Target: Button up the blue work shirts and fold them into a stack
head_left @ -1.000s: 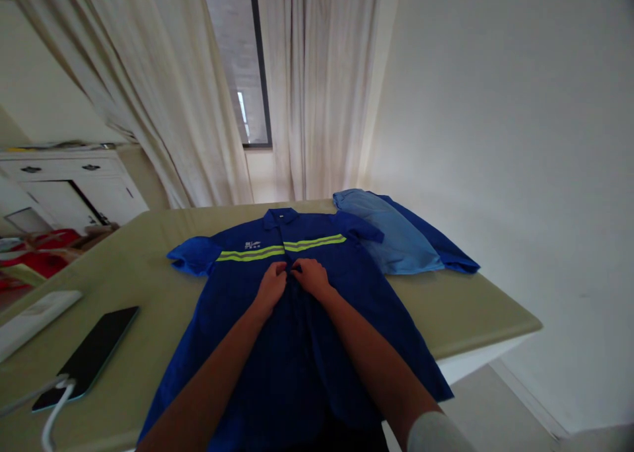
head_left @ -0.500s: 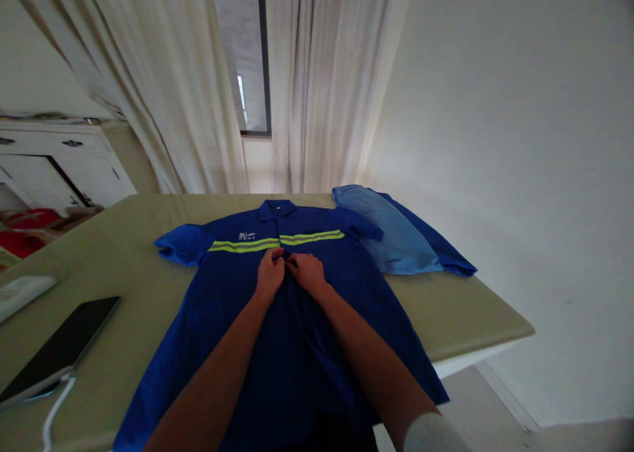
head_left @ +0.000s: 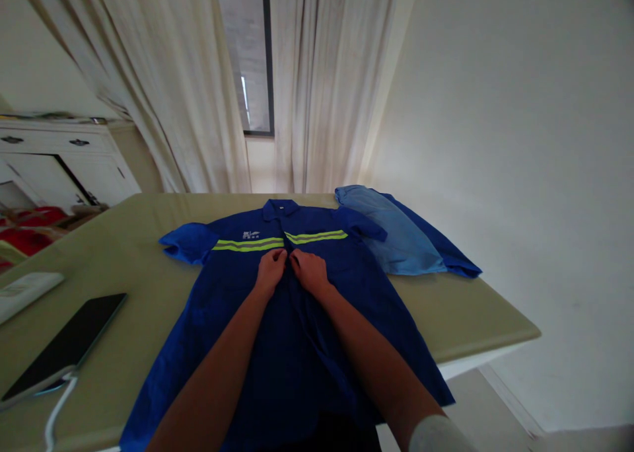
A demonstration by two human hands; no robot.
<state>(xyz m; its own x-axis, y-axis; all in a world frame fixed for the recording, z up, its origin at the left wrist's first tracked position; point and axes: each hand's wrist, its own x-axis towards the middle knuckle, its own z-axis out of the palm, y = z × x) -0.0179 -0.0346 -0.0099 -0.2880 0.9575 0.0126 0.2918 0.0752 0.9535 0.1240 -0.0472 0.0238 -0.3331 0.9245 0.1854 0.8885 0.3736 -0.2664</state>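
Blue cloth is filling the middle of the view: a short-sleeved work shirt is lying front-up on the pale green table, collar pointing away toward the curtains, hem hanging over the near edge. A yellow-green reflective stripe is running across its chest, broken at the front opening, with a small white logo just above it on the left part.

Both hands are meeting at the front opening, just below the stripe. Left hand is resting on the left edge of the opening, fingers curled and bunched, tips pinching the cloth edge. Right hand is sitting on the right edge, fingers likewise curled inward and nipping the fabric. The two sets of fingertips are nearly touching each other; whether a button is between them cannot be told. Both forearms are lying along the shirt body, a pale sleeve cuff showing at the right elbow end.

Beside the shirt's right shoulder, a lighter blue garment is lying folded on a darker blue one, touching the sleeve. Well apart on the left, a dark phone is lying flat with a white cable plugged in, near a white flat object. A white cabinet is standing beyond the table's far left corner.
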